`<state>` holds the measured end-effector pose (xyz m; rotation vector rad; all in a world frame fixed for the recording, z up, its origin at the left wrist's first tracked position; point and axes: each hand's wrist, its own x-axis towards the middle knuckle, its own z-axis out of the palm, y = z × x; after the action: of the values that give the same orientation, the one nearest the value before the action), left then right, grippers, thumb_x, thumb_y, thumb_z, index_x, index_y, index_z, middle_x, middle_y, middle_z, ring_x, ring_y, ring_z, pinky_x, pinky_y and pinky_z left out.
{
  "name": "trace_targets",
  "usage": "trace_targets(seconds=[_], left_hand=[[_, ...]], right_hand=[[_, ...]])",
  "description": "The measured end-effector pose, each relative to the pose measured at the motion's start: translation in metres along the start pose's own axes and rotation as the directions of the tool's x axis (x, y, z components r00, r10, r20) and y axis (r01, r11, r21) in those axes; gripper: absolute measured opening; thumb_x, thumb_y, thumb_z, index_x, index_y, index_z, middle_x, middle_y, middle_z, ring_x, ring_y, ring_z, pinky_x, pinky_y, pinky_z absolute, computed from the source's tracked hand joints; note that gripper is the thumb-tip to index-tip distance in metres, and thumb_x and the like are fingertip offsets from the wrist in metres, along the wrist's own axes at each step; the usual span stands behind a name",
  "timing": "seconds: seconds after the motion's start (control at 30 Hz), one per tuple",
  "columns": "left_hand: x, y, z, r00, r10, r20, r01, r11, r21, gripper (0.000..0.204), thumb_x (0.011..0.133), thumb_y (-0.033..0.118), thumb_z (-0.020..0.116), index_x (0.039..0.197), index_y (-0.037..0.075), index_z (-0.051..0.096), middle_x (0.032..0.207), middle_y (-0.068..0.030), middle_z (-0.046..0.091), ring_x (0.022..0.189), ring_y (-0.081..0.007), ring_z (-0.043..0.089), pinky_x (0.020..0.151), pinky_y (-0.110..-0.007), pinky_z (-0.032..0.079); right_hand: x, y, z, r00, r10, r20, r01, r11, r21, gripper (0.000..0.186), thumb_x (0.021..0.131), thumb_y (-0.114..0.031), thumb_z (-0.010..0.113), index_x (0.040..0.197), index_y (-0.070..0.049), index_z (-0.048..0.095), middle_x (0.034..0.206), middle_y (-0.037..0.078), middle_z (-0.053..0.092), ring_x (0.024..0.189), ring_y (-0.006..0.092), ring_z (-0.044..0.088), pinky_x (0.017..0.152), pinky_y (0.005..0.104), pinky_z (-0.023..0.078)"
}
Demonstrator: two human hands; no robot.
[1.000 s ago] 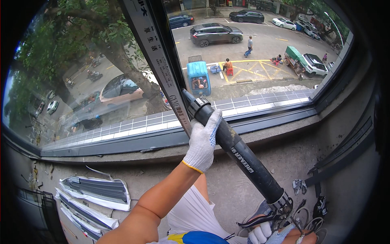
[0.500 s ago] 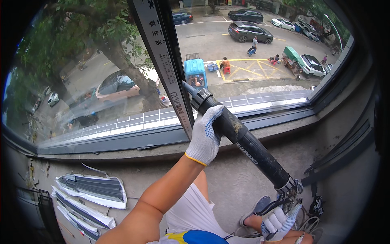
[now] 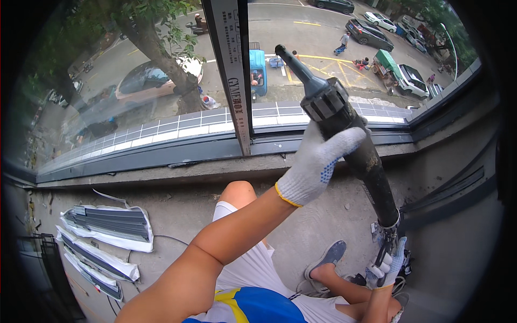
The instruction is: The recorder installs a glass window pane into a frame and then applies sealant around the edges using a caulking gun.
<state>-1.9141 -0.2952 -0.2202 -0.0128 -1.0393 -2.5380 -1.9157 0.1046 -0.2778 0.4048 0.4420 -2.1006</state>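
A black tube-shaped caulking gun (image 3: 372, 180) slants across the view, its grey nozzle (image 3: 308, 77) raised in front of the window opening, apart from the frame. My left hand (image 3: 323, 161), in a white knit glove with blue dots, wraps round the barrel just behind the ribbed front collar (image 3: 325, 99). Down at the lower right, my right hand (image 3: 385, 269), gloved alike, grips the gun's handle and trigger end. To the left of the nozzle stands the dark window mullion (image 3: 232, 75), with a printed protective strip on it.
Below the window runs a dark frame sill (image 3: 145, 156) over a rough concrete ledge. Grey metal profiles (image 3: 107, 223) in white wrapping lie on the floor at left. More dark profiles (image 3: 447, 191) lean at right. Beyond the opening are a tiled ledge, a street, cars and people.
The nozzle has come away from the mullion's lower part, rising and swinging right. The caulking gun stands steeper now, both hands still on it. The view has shifted.
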Motion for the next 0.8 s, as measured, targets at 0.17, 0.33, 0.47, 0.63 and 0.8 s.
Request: trace_targets(seconds=[0.17,0.33,0.47,0.63,0.8], left_hand=[[-0.024,-0.064,-0.002,0.993,-0.113,0.018,0.114,0.973,-0.199,0.04,0.092,0.012,0.07,0.129,-0.001,0.058,0.118,-0.0163,0.066,0.114,-0.0291,0.067,0.104,-0.043,0.054],[-0.038,-0.128,-0.03,0.981,-0.154,-0.12,0.088,0.898,-0.431,0.033,0.097,0.014,0.067,0.128,0.006,0.057,0.118,-0.0169,0.066,0.119,-0.0344,0.065,0.108,-0.049,0.052],[-0.05,-0.174,-0.07,0.874,-0.323,-0.363,0.058,0.812,-0.581,0.027,0.098,0.024,0.075,0.114,0.008,0.061,0.112,-0.0142,0.067,0.113,-0.0302,0.066,0.106,-0.047,0.053],[-0.066,-0.231,-0.156,0.527,-0.519,-0.673,0.034,0.804,-0.594,0.031,0.09,0.025,0.08,0.109,0.013,0.059,0.103,-0.0051,0.061,0.096,-0.0236,0.064,0.097,-0.045,0.057],[-0.104,-0.276,-0.255,0.196,-0.409,-0.891,-0.147,0.886,-0.439,0.035,0.089,0.032,0.077,0.114,0.014,0.061,0.106,-0.0049,0.067,0.09,-0.0233,0.068,0.086,-0.043,0.059]], right_hand=[[-0.053,-0.069,0.026,0.833,-0.091,-0.545,-0.039,0.974,-0.222,0.073,0.101,-0.075,0.043,0.077,-0.01,0.067,0.046,-0.005,0.039,0.03,0.0114,0.033,0.029,0.0284,0.026],[-0.034,-0.097,-0.004,0.628,-0.332,-0.704,-0.354,0.684,-0.638,0.059,0.102,-0.063,0.053,0.068,-0.016,0.059,0.046,-0.004,0.044,0.03,0.0121,0.037,0.03,0.0279,0.029],[0.022,-0.124,-0.033,0.656,-0.441,-0.613,-0.609,0.171,-0.775,0.048,0.105,-0.048,0.061,0.076,-0.01,0.063,0.05,0.0,0.051,0.033,0.0132,0.045,0.034,0.0285,0.034],[0.113,-0.124,-0.09,0.816,-0.338,-0.469,-0.528,-0.103,-0.843,0.054,0.095,-0.058,0.07,0.076,-0.008,0.062,0.053,0.001,0.052,0.037,0.0138,0.047,0.037,0.0308,0.038],[0.222,-0.081,-0.151,0.893,-0.361,-0.268,-0.41,-0.408,-0.816,0.067,0.092,-0.063,0.07,0.099,0.003,0.076,0.07,0.009,0.065,0.065,0.0168,0.059,0.065,0.0391,0.049]])
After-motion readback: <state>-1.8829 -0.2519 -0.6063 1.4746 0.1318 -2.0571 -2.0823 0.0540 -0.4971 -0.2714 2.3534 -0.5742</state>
